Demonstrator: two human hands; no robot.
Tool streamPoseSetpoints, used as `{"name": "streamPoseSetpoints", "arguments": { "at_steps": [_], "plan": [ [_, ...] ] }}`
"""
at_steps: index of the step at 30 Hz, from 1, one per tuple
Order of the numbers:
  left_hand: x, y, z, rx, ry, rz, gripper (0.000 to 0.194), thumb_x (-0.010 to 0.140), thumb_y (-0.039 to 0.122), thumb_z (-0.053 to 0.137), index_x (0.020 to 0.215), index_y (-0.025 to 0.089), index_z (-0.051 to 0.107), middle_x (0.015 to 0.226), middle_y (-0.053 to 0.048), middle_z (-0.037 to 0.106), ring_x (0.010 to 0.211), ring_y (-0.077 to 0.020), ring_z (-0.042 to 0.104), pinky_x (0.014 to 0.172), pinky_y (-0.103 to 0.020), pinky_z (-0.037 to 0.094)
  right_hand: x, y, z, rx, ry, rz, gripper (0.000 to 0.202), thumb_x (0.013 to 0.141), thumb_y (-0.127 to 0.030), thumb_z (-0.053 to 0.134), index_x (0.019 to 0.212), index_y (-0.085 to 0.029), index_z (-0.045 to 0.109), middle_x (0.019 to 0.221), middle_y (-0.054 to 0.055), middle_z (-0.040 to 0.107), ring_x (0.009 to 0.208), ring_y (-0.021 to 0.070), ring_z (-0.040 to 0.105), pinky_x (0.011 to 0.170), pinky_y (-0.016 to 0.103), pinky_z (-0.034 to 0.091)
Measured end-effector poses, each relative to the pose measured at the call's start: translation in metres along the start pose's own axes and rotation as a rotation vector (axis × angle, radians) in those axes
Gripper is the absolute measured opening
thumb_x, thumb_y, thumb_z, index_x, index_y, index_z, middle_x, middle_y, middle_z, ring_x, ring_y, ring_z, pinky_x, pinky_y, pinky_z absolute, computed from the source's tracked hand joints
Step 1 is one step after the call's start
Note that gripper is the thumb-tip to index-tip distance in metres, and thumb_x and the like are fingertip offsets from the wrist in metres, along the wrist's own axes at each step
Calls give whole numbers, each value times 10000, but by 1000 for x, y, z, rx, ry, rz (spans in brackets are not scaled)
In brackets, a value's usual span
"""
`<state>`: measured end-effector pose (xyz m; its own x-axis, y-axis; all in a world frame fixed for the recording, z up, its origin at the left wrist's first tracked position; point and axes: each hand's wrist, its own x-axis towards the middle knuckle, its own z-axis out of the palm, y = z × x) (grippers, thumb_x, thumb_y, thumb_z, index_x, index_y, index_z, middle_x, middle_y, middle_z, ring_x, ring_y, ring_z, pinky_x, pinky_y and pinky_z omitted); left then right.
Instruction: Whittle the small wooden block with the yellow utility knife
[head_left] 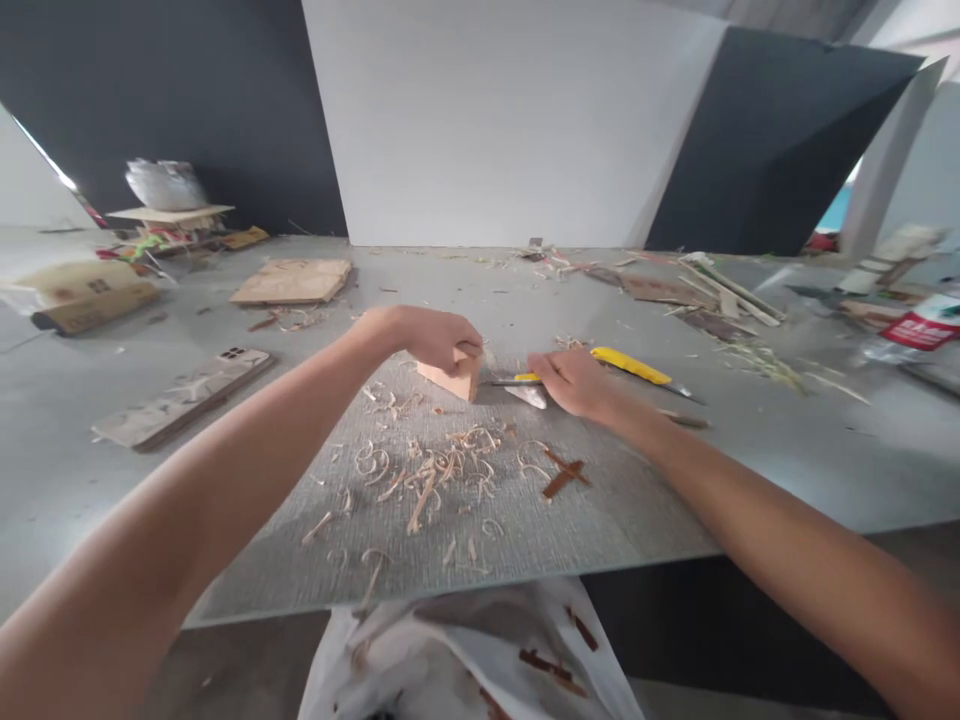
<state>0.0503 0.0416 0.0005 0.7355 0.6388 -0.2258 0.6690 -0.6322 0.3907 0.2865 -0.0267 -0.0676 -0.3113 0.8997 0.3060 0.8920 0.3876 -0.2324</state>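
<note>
The left hand [444, 340] is closed over the top of a pale wooden block [448, 380], gripping it on the tabletop [420, 575] near the middle of the view. The right hand [574, 382] is curled around a thin-bladed tool [504, 382] with a bit of yellow showing by the fingers. The blade points left at the near right end of the block; whether it touches cannot be told.

Just below the blade lies a small whitish piece [529, 397]. Beyond the right hand rests a yellow utility knife [630, 365]. Nearer the person, curled wood shavings [442, 470] are scattered beside two crossed brown strips [566, 474].

Left of the left forearm lies a flat rectangular slab [184, 398] with markings; farther back is a square wooden board [292, 281]. At far right, a clear bottle with a red label [921, 328] lies near wood scraps. Below the table edge, white cloth [457, 640] carries more brown bits.
</note>
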Motion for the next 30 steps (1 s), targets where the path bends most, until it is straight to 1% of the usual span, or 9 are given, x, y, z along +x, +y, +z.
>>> {"name": "streamPoseSetpoints", "arguments": {
  "at_steps": [1, 3, 7, 12, 17, 21, 23, 27, 30],
  "plan": [
    [3, 2, -1, 13, -30, -12, 146, 504, 162, 640, 638, 202, 597, 660, -20, 577, 641, -181, 488, 593, -290, 287, 3, 3, 4, -55, 38, 40, 595, 932, -515, 172, 488, -201, 415, 459, 19, 421, 452, 134, 372, 520, 302, 222],
    [7, 6, -2, 42, -55, -23, 141, 483, 151, 637, 594, 195, 563, 634, -13, 555, 630, -177, 472, 591, -292, 281, 9, 6, 9, -127, 68, 62, 605, 937, -491, 163, 482, -199, 434, 466, 34, 450, 459, 143, 399, 527, 308, 223],
    [5, 7, -1, 59, -46, 23, 154, 488, 174, 627, 621, 198, 552, 665, -14, 563, 643, -170, 470, 593, -283, 285, 14, 1, 15, -189, 28, 1, 622, 936, -491, 162, 516, -191, 510, 521, 57, 527, 507, 160, 465, 550, 310, 247],
    [3, 2, 3, 58, -22, 30, 162, 490, 205, 610, 641, 199, 552, 683, -14, 567, 631, -155, 459, 579, -269, 288, 11, -7, 21, -278, 33, 65, 641, 940, -458, 154, 532, -185, 566, 545, 82, 564, 517, 172, 501, 543, 316, 268],
    [3, 3, 4, 36, -15, 59, 164, 484, 191, 603, 637, 200, 547, 670, -12, 556, 618, -153, 450, 587, -275, 291, 13, -7, 22, -347, 0, 57, 577, 934, -368, 211, 574, -170, 615, 578, 117, 604, 541, 199, 540, 540, 332, 295],
    [-1, 7, 4, 70, -9, 69, 158, 496, 173, 569, 648, 204, 538, 673, -9, 547, 597, -146, 435, 589, -286, 291, 15, -9, 24, -374, -40, 40, 489, 914, -349, 296, 612, -166, 634, 602, 127, 622, 555, 207, 560, 531, 328, 305],
    [-2, 9, 5, 50, 5, 51, 164, 488, 159, 564, 644, 204, 538, 650, -6, 539, 588, -146, 434, 589, -288, 295, 15, -12, 26, -358, -54, 38, 493, 915, -365, 309, 596, -168, 630, 601, 127, 623, 555, 205, 562, 539, 326, 316],
    [-2, 8, 5, 3, 22, 32, 157, 471, 139, 565, 610, 204, 536, 626, -2, 534, 574, -147, 437, 587, -293, 301, 13, -13, 26, -317, -36, 61, 580, 935, -402, 244, 550, -176, 613, 597, 123, 621, 558, 199, 562, 546, 322, 319],
    [-1, 5, 5, -6, 21, 43, 167, 472, 141, 579, 623, 208, 555, 670, -6, 561, 587, -149, 447, 582, -294, 299, 10, -11, 25, -316, 25, 66, 607, 943, -407, 206, 553, -177, 610, 591, 110, 617, 562, 191, 557, 547, 316, 301]
  ]
}}
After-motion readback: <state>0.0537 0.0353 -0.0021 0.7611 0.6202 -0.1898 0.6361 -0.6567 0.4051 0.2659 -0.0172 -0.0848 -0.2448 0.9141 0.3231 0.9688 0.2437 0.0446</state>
